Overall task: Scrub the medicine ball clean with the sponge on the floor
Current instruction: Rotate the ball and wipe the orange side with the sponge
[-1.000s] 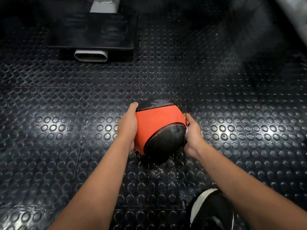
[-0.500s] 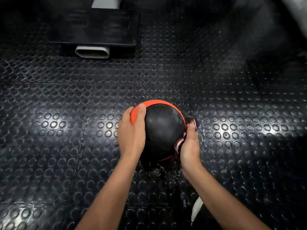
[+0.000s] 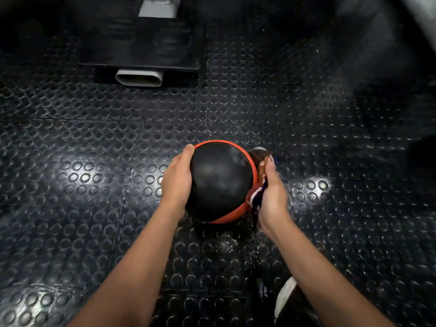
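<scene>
Ball [image 3: 220, 182] rests on the studded floor [image 3: 82, 175], black panel up. Left hand [image 3: 177, 182] cups its left side, fingers together. Right hand [image 3: 271, 197] presses a sponge [image 3: 256, 199] against its right side, fingers clamped on it.

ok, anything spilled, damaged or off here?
Only wet spatter on the studded floor, around and in front of the medicine ball. The ball looks intact, braced by the left hand. The right hand presses a striped cloth-like scrubber to its side, not an obvious sponge.

We see the black-and-orange medicine ball [image 3: 220, 181] resting on the studded rubber floor [image 3: 82, 161], our left hand [image 3: 177, 182] against its left side, our right hand [image 3: 271, 197] pressing the striped sponge [image 3: 256, 197] to its right.
</scene>
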`<state>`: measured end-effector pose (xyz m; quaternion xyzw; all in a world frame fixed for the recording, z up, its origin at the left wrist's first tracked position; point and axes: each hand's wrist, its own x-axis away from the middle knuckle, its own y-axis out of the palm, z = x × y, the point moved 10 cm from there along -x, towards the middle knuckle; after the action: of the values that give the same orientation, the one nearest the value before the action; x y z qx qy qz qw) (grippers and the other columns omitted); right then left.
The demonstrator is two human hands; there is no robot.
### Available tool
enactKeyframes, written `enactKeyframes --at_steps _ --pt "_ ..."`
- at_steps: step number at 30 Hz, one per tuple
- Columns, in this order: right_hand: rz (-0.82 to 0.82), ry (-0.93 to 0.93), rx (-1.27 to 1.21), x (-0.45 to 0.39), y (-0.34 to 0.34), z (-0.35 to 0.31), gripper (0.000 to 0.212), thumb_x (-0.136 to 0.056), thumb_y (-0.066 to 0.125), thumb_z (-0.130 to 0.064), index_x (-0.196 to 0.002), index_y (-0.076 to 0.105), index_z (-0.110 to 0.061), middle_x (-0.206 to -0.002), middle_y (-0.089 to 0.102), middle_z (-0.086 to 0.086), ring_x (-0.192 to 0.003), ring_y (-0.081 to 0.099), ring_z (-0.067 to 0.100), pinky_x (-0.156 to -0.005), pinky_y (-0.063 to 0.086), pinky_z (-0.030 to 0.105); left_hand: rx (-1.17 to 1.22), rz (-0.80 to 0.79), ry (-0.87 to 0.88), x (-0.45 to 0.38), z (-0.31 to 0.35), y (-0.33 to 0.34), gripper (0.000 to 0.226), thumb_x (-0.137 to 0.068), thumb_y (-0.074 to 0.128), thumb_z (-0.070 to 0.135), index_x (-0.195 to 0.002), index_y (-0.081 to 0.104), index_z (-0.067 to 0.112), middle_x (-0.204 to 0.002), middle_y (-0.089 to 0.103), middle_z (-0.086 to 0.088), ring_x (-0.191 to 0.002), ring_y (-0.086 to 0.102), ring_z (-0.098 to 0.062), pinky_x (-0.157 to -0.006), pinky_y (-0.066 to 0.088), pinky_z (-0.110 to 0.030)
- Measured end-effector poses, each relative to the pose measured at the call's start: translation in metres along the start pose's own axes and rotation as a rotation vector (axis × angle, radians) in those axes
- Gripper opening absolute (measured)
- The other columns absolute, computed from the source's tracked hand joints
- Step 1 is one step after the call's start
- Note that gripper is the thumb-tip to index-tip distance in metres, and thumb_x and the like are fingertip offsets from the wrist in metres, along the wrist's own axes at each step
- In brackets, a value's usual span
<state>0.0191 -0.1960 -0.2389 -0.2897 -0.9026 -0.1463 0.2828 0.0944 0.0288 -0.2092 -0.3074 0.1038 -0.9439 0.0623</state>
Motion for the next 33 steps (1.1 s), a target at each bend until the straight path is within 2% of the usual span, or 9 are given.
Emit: enactKeyframes --at_steps 5,7,9,12,16,19,24,28,33 --pt "0.107 0.009 -0.105 0.007 -0.002 0.003 0.049 -0.107 0.042 -0.053 -0.129 0.069 -0.019 -0.123 0.075 -0.002 -0.108 0.070 0.006 -0.112 0.049 0.036 -0.090 0.019 0.043 0.019 0.015 0.007 0.041 -0.088 0.051 0.076 -0.098 0.069 0.040 -0.105 0.067 0.017 -0.115 0.061 -0.018 -0.105 0.044 -0.038" --pt "0.150 0.042 -0.125 0.012 -0.010 0.005 0.048 -0.108 0.042 -0.050 -0.132 0.068 -0.016 -0.125 0.075 -0.001 -0.113 0.069 0.009 -0.112 0.048 0.034 -0.120 0.011 0.053 0.024 0.024 0.016 0.057 -0.076 0.047 0.083 -0.104 0.072 0.041 -0.113 0.071 0.010 -0.118 0.062 -0.024 -0.109 0.045 -0.043" --pt "0.220 0.066 -0.130 0.018 -0.024 0.012 0.069 -0.097 0.047 -0.068 -0.140 0.064 -0.017 -0.133 0.071 -0.001 -0.125 0.064 0.015 -0.119 0.043 0.040 -0.150 -0.026 0.009 0.024 0.028 0.025 0.067 -0.068 0.045 0.086 -0.105 0.073 0.038 -0.118 0.072 0.004 -0.117 0.063 -0.028 -0.111 0.046 -0.048" --pt "0.234 -0.023 0.044 0.024 -0.040 0.012 0.118 -0.063 0.046 -0.098 -0.151 0.052 -0.020 -0.148 0.058 -0.003 -0.139 0.052 0.018 -0.122 0.035 0.050 -0.147 -0.093 -0.041 0.017 0.018 0.030 0.045 -0.087 0.053 0.075 -0.101 0.071 0.036 -0.112 0.071 0.006 -0.111 0.065 -0.025 -0.108 0.049 -0.048" --pt "0.205 -0.106 0.113 0.031 -0.034 -0.005 0.090 -0.071 0.034 -0.093 -0.143 0.053 -0.041 -0.155 0.051 -0.005 -0.147 0.043 0.018 -0.126 0.029 0.049 -0.168 0.020 0.075 0.028 0.014 0.027 0.055 -0.094 0.050 0.073 -0.124 0.070 0.031 -0.118 0.071 0.006 -0.115 0.064 -0.022 -0.105 0.048 -0.042" --pt "0.200 -0.194 0.245 0.032 -0.029 -0.018 0.096 -0.079 0.026 -0.087 -0.154 0.048 -0.031 -0.163 0.043 -0.002 -0.153 0.035 0.016 -0.128 0.023 0.046 -0.129 0.181 0.172 0.050 0.013 0.019 0.072 -0.091 0.041 0.079 -0.138 0.066 0.031 -0.137 0.066 0.007 -0.129 0.058 -0.020 -0.113 0.045 -0.045" --pt "0.131 -0.261 0.327 0.030 -0.024 -0.026 0.063 -0.107 0.032 -0.058 -0.159 0.042 -0.024 -0.166 0.039 -0.002 -0.155 0.031 0.015 -0.129 0.020 0.043 -0.062 0.282 0.154 0.066 0.000 0.008 0.080 -0.091 0.032 0.083 -0.142 0.064 0.031 -0.145 0.063 0.007 -0.136 0.055 -0.019 -0.117 0.041 -0.047" --pt "0.148 -0.238 0.242 0.021 -0.030 -0.020 0.047 -0.109 0.039 -0.050 -0.146 0.057 -0.028 -0.140 0.056 -0.014 -0.141 0.047 0.013 -0.122 0.031 0.034 -0.130 0.334 0.175 0.070 0.009 0.014 0.057 -0.103 0.044 0.062 -0.147 0.060 0.029 -0.150 0.058 0.007 -0.139 0.051 -0.019 -0.115 0.036 -0.039" --pt "0.060 -0.063 0.063 -0.004 -0.035 0.017 0.043 -0.105 0.043 -0.058 -0.113 0.072 -0.028 -0.115 0.075 -0.009 -0.111 0.067 0.007 -0.111 0.048 0.033 -0.187 0.262 0.140 0.040 0.016 0.014 0.059 -0.097 0.044 0.071 -0.135 0.068 0.033 -0.134 0.069 0.005 -0.126 0.060 -0.023 -0.110 0.046 -0.045"
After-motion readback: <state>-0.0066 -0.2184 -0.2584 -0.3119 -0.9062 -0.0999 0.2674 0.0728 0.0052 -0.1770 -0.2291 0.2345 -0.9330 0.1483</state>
